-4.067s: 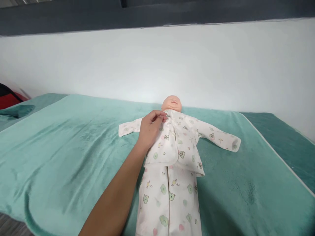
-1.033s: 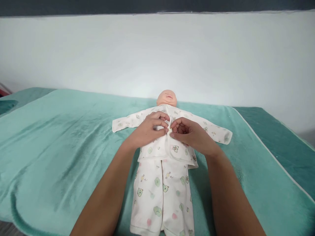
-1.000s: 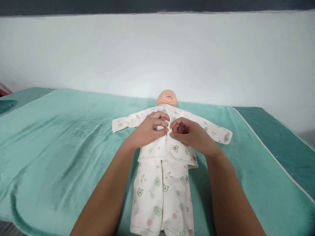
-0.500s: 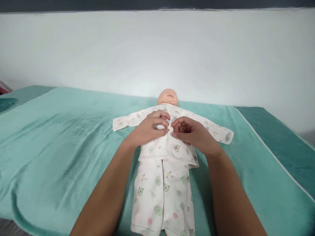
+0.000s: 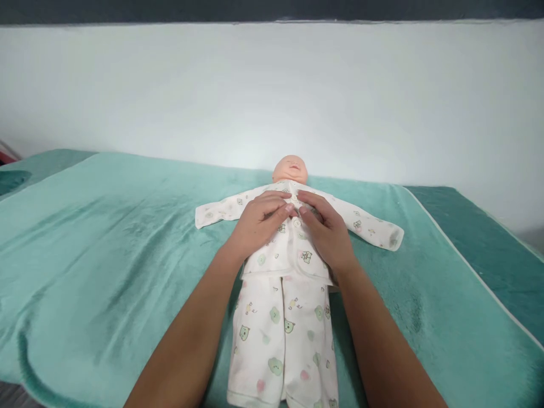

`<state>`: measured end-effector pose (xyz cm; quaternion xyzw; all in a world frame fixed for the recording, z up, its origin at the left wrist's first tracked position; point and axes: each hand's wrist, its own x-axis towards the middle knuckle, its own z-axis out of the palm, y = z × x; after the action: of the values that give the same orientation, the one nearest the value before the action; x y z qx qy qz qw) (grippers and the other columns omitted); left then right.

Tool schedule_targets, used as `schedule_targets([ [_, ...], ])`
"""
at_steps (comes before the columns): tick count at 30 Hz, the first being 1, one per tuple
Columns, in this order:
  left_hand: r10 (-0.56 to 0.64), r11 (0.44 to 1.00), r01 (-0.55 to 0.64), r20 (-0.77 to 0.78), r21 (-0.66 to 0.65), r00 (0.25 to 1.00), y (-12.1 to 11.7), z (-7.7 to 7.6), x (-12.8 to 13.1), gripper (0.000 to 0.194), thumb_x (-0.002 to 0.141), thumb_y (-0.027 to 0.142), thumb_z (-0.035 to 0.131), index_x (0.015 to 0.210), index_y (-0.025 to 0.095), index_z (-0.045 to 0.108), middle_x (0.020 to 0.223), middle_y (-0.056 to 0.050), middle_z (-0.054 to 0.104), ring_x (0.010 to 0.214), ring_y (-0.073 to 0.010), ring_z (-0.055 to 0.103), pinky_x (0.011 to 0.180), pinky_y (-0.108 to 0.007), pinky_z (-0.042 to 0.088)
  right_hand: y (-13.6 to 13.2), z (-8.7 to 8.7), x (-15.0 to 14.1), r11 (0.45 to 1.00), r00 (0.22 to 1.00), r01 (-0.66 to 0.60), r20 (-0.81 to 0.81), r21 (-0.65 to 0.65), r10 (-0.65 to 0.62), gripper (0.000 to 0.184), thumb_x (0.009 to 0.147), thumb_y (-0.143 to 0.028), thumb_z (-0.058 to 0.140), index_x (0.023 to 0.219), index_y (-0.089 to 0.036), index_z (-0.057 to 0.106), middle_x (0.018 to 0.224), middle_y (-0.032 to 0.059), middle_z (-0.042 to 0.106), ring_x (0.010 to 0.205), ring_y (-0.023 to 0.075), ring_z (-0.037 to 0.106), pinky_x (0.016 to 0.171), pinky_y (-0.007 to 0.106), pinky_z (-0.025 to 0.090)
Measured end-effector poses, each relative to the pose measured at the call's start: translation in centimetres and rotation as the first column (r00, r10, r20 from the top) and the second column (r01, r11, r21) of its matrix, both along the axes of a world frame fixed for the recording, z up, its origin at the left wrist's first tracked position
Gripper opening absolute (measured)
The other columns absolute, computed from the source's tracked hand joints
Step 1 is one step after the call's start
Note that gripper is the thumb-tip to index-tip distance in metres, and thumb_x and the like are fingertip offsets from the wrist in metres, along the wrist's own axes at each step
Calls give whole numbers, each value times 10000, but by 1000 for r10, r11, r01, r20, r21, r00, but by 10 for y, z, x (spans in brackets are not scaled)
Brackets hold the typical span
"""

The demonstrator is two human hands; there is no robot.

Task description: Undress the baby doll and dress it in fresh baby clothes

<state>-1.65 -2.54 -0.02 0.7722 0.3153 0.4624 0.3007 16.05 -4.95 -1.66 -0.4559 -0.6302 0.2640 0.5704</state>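
A baby doll lies on its back on a teal blanket, head toward the wall. It wears a white printed shirt with sleeves spread out and matching white trousers. My left hand rests flat on the doll's chest, fingers stretched out. My right hand lies flat beside it on the shirt front, fingertips nearly touching the left ones. A small button shows on the shirt's closed front between the hands.
The blanket covers a darker green mattress seen at the right. A white wall runs right behind the doll's head. A dark teal item and a bit of red sit at the far left edge.
Both hands have gone from pinching the shirt front at the button to lying flat on the chest. The shirt front now lies closed and smooth.
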Motion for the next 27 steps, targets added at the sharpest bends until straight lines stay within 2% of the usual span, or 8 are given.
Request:
schedule_targets([
  [3,46,998,-43,58,-44,997,0,-3,-1,311,996,391,527,861,234,760,1064,-41,757,1223,-219,627,1065,-375,483,-3,-2,2,998,997,-15,81,-62,20,352,938,-375,619,1275,-291,676,1459,27,575,1396,255,481,1207,481,355],
  [7,108,994,-106,94,-27,990,7,-9,1,313,1019,401,477,1106,243,733,1289,-47,695,1290,-200,586,1151,-371,423,2,1,5,993,972,-82,215,-80,97,479,981,-427,551,1444,-308,561,1582,-8,435,1488,244,359,1261,462,271],
  [10,102,994,-102,-14,33,995,20,-13,5,388,1034,399,430,1312,233,644,1484,-56,568,1424,-193,468,1230,-383,337,15,10,3,987,932,-151,324,-56,161,504,1021,-441,454,1492,-271,509,1583,18,434,1486,247,359,1258,455,277],
  [13,106,993,-98,-152,63,983,32,-15,7,447,1043,409,386,1414,233,562,1528,-56,526,1448,-193,437,1246,-395,312,27,17,1,978,900,-201,383,-58,208,471,1040,-433,389,1443,-255,553,1497,46,535,1434,247,429,1225,450,327],
  [17,145,986,-122,-235,111,961,38,-14,7,462,1047,423,357,1445,261,525,1551,-44,500,1458,-204,414,1240,-416,307,30,14,0,992,940,-119,316,-46,128,403,1020,-419,444,1341,-248,618,1446,57,575,1390,244,470,1200,442,347],
  [19,133,985,-102,-236,138,963,37,-13,6,463,1051,408,348,1466,270,500,1588,-28,451,1496,-198,353,1255,-416,271,29,9,0,999,964,-47,260,-23,52,350,997,-407,499,1266,-242,652,1392,68,605,1335,249,514,1177,447,366],
  [21,106,987,-73,-236,146,966,36,-13,5,457,1056,384,333,1462,265,506,1569,-23,479,1492,-186,358,1253,-402,271,28,4,1,1000,973,-2,231,-5,3,293,984,-389,526,1190,-243,675,1311,69,639,1268,246,556,1147,451,391],
  [27,150,988,-140,-237,59,960,38,-11,7,434,1032,419,397,1370,234,596,1447,-43,601,1390,-223,474,1185,-418,364,32,3,3,998,971,-54,232,-30,60,291,993,-384,520,1220,-275,667,1336,38,633,1282,225,541,1149,431,374],
])
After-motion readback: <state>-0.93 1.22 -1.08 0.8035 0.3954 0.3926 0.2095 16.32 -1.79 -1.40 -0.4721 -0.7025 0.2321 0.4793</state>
